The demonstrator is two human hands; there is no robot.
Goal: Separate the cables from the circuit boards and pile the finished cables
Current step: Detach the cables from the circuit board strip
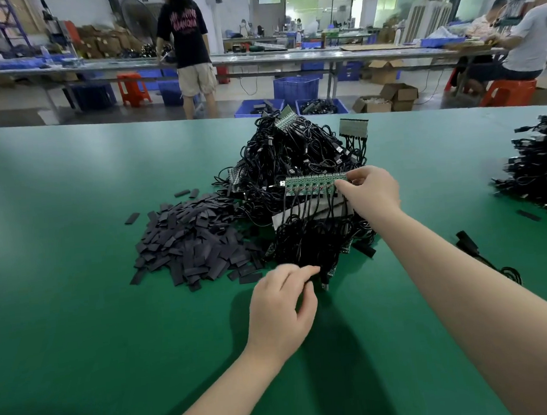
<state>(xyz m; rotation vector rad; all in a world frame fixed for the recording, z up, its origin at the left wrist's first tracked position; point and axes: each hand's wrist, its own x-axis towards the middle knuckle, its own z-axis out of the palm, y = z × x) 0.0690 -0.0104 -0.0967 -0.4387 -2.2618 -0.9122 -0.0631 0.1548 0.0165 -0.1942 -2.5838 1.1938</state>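
right hand (370,188) pinches circuit board (316,183) at its right end, long axis left-right | cables (313,233) hang toward nearer left hand (281,303), fingertips pinching them

Green circuit board (313,183), black cables (294,159), dark grey sleeves (189,237), green table (73,256)

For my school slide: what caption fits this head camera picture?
Right hand pinches a green circuit board above tangled black cables; left hand reaches in.
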